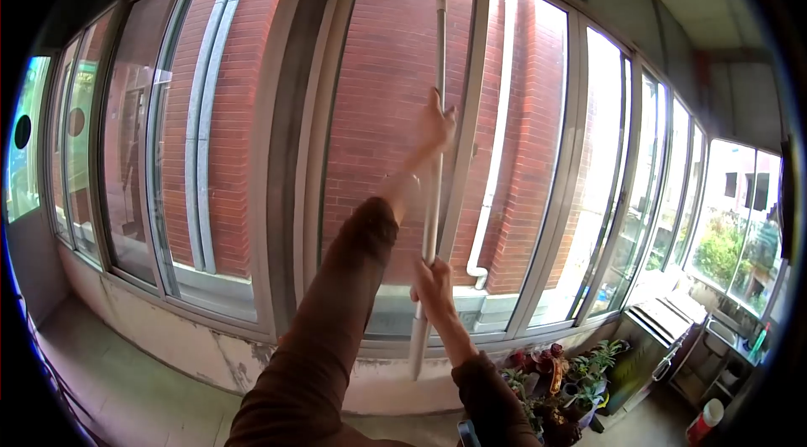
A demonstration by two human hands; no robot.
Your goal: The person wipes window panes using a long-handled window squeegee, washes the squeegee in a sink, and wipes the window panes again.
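Observation:
A long pale pole (431, 203) stands nearly upright in front of the window, its lower end near the low wall and its upper end running out of the top of the view. Higher up, my left hand (435, 125) is raised against the pole, slightly blurred, so its grip is unclear. Lower down, my right hand (435, 283) has its fingers wrapped round the pole. Both arms wear dark brown sleeves. Behind the pole is a window pane (378, 111) with a red brick wall beyond it.
Potted plants (580, 380) stand on the floor at the lower right, beside a cabinet (643, 354). Farther right are a sink (725, 332) and a red and white container (704, 422). Window frames (572, 161) curve along the wall.

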